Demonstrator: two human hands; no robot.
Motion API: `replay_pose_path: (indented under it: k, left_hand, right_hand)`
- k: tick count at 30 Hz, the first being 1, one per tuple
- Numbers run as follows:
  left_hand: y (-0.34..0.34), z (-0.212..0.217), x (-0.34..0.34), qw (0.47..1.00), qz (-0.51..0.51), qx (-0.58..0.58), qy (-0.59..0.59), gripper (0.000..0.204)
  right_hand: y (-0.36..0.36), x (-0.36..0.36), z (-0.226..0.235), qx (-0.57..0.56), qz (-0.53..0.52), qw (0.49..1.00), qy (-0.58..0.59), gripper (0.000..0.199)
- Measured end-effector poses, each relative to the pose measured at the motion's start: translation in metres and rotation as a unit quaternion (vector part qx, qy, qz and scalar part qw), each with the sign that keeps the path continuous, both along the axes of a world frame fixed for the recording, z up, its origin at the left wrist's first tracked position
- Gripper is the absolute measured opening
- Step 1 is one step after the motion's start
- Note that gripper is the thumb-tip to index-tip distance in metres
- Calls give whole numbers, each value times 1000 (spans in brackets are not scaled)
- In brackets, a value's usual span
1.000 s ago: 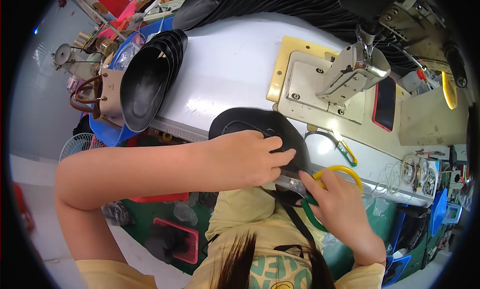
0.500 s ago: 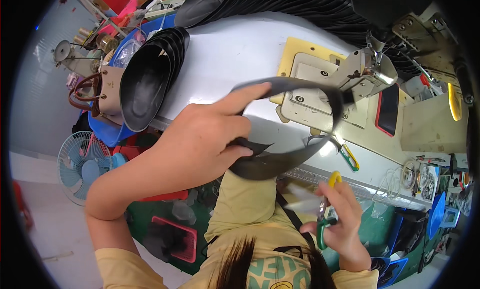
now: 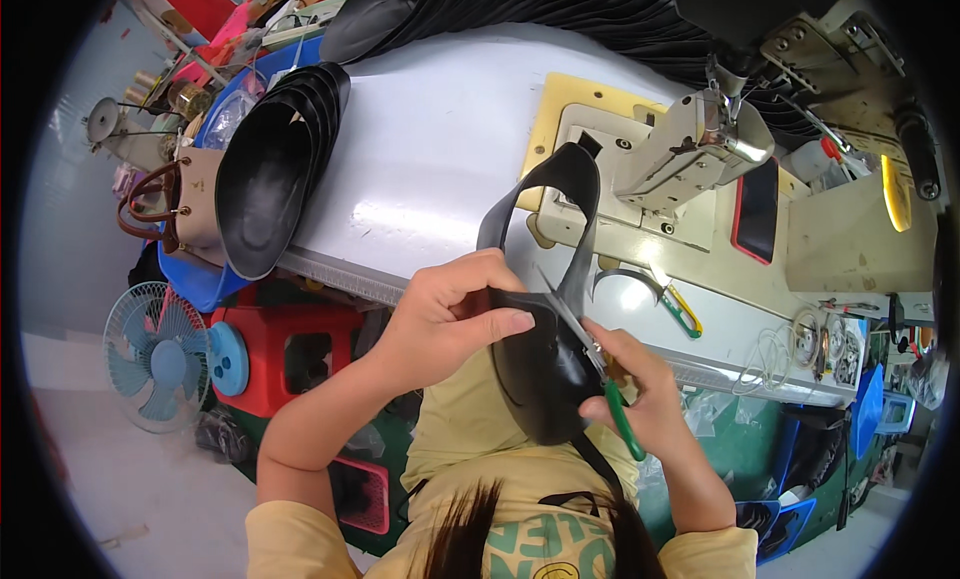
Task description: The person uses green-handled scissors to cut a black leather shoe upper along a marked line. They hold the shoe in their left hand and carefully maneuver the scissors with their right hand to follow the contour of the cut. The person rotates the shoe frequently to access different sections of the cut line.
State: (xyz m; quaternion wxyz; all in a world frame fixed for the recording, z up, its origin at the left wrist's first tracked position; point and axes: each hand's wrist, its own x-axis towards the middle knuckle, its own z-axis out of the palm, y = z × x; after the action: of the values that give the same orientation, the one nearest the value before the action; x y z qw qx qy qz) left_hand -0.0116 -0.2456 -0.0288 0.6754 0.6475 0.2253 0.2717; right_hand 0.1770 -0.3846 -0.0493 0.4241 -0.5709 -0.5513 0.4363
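Observation:
Above my lap, my left hand [image 3: 445, 314] pinches the edge of a black shoe upper [image 3: 545, 379] between thumb and fingers. Its rounded, closed end hangs toward me, while its looped band rises toward the sewing machine. My right hand [image 3: 645, 389] is closed around scissors [image 3: 622, 419] with a green handle; the other handle is mostly hidden by the fingers. Their blades lie apart at the upper's edge, just right of my left thumb. Whether they are cutting, I cannot tell.
A sewing machine [image 3: 690, 144] stands on the white table [image 3: 430, 109], with nippers [image 3: 680, 304] and a phone [image 3: 755, 211] nearby. Nested black uppers [image 3: 265, 179] sit at the table's left, with a long row [image 3: 540, 9] behind. A fan [image 3: 160, 359] and red stool [image 3: 300, 354] are left.
The shoe upper has come down toward my lap, its closed end now nearer me. My right hand has brought the scissors up to its edge. My left hand has moved slightly lower.

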Motion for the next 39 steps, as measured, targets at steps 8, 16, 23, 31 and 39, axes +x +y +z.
replay_pose_path:
  k: [8,16,23,31,39]
  left_hand:
    - [-10,-15,20,996,45,-39,-73,6]
    - [-17,-19,30,988,76,-57,-119,5]
    - [-15,-18,28,991,74,-54,-95,5]
    - [3,4,7,997,14,31,74,11]
    - [19,22,-2,972,-97,78,199,13]
  right_hand:
    - [-5,1,-20,0,7,987,163,69]
    - [-7,1,-14,-42,6,973,226,68]
    - [-9,-4,-11,-46,-38,971,231,67]
    - [-13,12,-6,-76,-1,991,110,63]
    - [-17,13,-5,-84,26,994,64,60]
